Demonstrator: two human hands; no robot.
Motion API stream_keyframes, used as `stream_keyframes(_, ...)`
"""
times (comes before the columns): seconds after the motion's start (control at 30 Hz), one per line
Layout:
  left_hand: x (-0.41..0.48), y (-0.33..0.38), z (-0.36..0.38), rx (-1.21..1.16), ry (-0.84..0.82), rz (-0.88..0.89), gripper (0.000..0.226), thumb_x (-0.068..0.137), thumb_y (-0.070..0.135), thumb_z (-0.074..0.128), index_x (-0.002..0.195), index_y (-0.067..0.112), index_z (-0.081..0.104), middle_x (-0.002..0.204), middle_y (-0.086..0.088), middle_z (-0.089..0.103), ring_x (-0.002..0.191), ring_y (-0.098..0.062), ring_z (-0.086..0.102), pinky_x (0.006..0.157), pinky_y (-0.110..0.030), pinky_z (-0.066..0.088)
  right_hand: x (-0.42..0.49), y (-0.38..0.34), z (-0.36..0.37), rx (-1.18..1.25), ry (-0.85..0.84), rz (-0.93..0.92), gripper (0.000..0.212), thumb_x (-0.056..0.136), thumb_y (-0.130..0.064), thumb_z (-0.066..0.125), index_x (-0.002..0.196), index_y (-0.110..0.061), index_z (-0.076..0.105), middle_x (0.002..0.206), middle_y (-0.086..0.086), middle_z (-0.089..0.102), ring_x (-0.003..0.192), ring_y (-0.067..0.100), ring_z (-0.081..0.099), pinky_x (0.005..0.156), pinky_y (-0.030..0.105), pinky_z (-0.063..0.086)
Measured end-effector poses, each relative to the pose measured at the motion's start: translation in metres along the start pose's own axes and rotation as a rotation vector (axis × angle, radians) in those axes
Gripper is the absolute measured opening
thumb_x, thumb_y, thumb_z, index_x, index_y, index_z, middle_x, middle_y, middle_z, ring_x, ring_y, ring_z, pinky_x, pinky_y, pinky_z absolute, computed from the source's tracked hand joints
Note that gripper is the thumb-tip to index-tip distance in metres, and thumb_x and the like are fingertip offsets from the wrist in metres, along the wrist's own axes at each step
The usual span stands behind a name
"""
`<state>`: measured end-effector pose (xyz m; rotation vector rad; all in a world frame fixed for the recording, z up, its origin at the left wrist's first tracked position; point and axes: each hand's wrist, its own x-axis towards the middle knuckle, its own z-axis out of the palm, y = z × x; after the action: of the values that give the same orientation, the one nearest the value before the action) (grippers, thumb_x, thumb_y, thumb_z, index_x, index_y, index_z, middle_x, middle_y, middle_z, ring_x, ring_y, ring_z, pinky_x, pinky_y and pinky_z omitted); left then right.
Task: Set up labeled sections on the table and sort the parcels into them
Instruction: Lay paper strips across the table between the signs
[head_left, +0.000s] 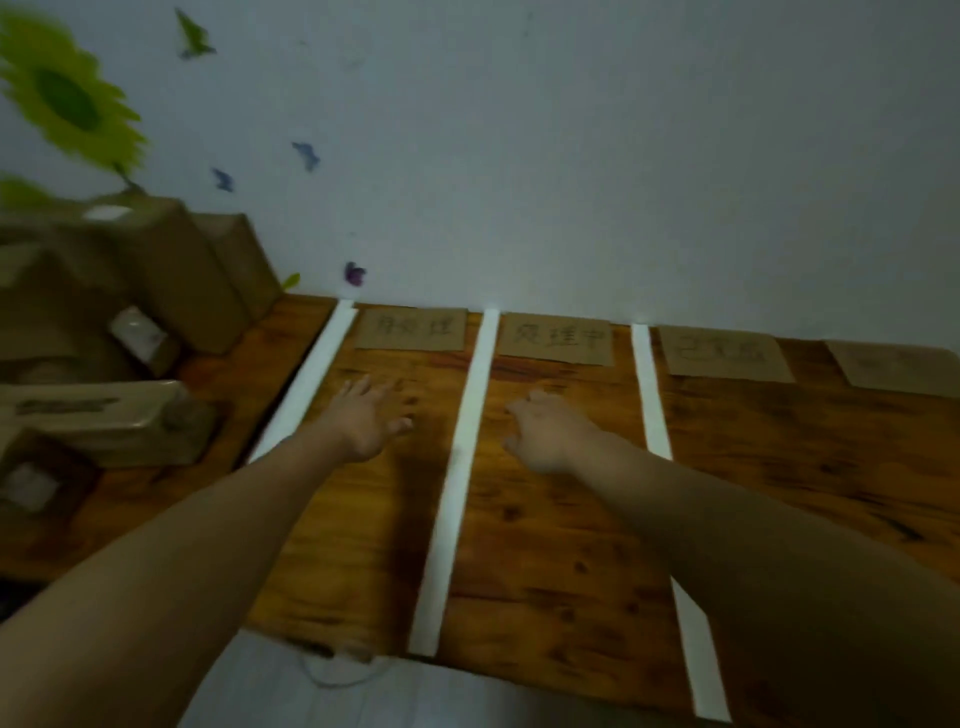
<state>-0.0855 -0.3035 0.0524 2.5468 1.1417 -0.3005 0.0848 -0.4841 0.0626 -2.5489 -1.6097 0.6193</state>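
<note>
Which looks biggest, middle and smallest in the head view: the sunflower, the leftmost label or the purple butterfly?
1. sunflower, even with the frame edge cutting it off.
2. leftmost label.
3. purple butterfly.
All sit at or near the wall, so nearness hardly matters.

We see an orange-brown wooden table (545, 545), its grain streaked with darker brown and dotted with near-black knots. The three flat white tape strips (462, 467) are plain and unmarked. The rectangular brown cardboard label cards (555, 338) carry dark handwritten characters, blurred on the rightmost card. We find the boxy brown cardboard parcels (171, 270) a duller tan, some bearing a white paper sticker (106, 212). The painted wall (571, 156) is a pale grey-blue. On it we see a yellow-green sunflower decal (67, 98) with a dark green centre, and small butterfly stickers (306, 155) in green, blue and purple. The floor (311, 691) is a pale greyish white.
</note>
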Motion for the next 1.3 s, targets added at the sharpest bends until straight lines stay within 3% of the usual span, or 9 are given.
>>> stream_keyframes(0.13,-0.038,-0.104,-0.020,-0.054,0.034,-0.064,0.077,0.089,0.055,0.047,0.149,0.021,0.015,0.157,-0.012,0.007,0.144,-0.032,0.003,0.115,-0.043,0.012,0.022,-0.097,0.011,0.051,0.006,0.002,0.056,0.095,-0.043,0.052,0.143,-0.018,0.038,0.140,0.011,0.041,0.124,0.032,0.044,0.100,0.041,0.043)
stream_keyframes(0.3,-0.070,-0.211,-0.023,-0.023,-0.033,-0.109,0.077,0.090,0.050,0.050,0.149,0.016,0.016,0.157,-0.014,0.009,0.143,-0.031,0.009,0.115,-0.038,0.016,0.044,-0.201,0.044,0.074,-0.122,-0.040,0.064,0.094,-0.046,0.053,0.146,-0.015,0.034,0.150,0.012,0.034,0.133,0.032,0.036,0.106,0.041,0.033)
stream_keyframes(0.57,-0.068,-0.276,0.000,0.032,-0.132,-0.048,0.072,0.092,0.035,0.054,0.150,0.026,0.013,0.158,-0.003,0.000,0.144,-0.028,-0.003,0.117,-0.042,0.012,0.084,-0.278,0.119,0.029,-0.258,-0.078,0.052,0.095,-0.041,0.053,0.136,-0.009,0.046,0.138,0.013,0.047,0.122,0.027,0.047,0.094,0.035,0.041)
stream_keyframes(0.67,-0.060,-0.281,0.014,0.066,-0.127,-0.002,0.070,0.092,0.030,0.053,0.149,0.025,0.013,0.158,0.000,0.002,0.144,-0.024,-0.004,0.116,-0.040,0.012,0.092,-0.289,0.143,0.040,-0.247,-0.143,0.050,0.096,-0.038,0.052,0.135,-0.008,0.047,0.135,0.014,0.049,0.120,0.027,0.047,0.091,0.031,0.037)
stream_keyframes(0.83,-0.037,-0.292,0.039,0.188,-0.187,0.149,0.069,0.093,0.034,0.050,0.149,0.024,0.012,0.158,0.000,0.004,0.145,-0.022,-0.003,0.117,-0.041,0.007,0.099,-0.315,0.190,0.046,-0.219,-0.125,0.084,0.090,-0.058,0.050,0.152,-0.013,0.016,0.156,0.015,0.018,0.141,0.035,0.018,0.113,0.047,0.024)
stream_keyframes(0.93,-0.025,-0.302,0.053,0.277,-0.241,0.252,0.071,0.092,0.044,0.047,0.150,0.025,0.009,0.158,0.002,0.003,0.144,-0.021,-0.005,0.116,-0.044,0.002,0.095,-0.326,0.216,0.038,-0.197,-0.042,0.098,0.083,-0.073,0.044,0.153,-0.018,0.003,0.161,0.011,0.000,0.146,0.035,-0.002,0.115,0.053,0.006)
stream_keyframes(1.03,-0.016,-0.314,0.065,0.316,-0.274,0.342,0.073,0.091,0.047,0.046,0.150,0.024,0.009,0.158,0.004,0.002,0.144,-0.020,-0.008,0.115,-0.046,0.001,0.096,-0.332,0.237,0.005,-0.200,0.050,0.100,0.082,-0.073,0.046,0.153,-0.023,-0.002,0.161,0.008,-0.010,0.146,0.032,-0.013,0.114,0.054,-0.003)
stream_keyframes(1.2,-0.012,-0.325,0.076,0.355,-0.258,0.424,0.074,0.091,0.042,0.049,0.149,0.023,0.007,0.158,0.003,-0.001,0.143,-0.021,-0.012,0.114,-0.049,0.002,0.096,-0.340,0.241,0.036,-0.062,0.156,0.060,0.091,-0.054,0.050,0.145,-0.034,0.034,0.158,0.008,0.019,0.145,0.032,0.011,0.115,0.051,0.013)
stream_keyframes(1.3,-0.012,-0.327,0.073,0.330,-0.219,0.446,0.067,0.093,0.029,0.049,0.149,0.023,0.014,0.158,0.002,0.004,0.144,-0.023,-0.005,0.114,-0.048,0.006,0.087,-0.344,0.229,0.073,0.036,0.234,0.039,0.096,-0.041,0.049,0.132,-0.028,0.054,0.134,0.006,0.050,0.124,0.025,0.043,0.105,0.042,0.036)
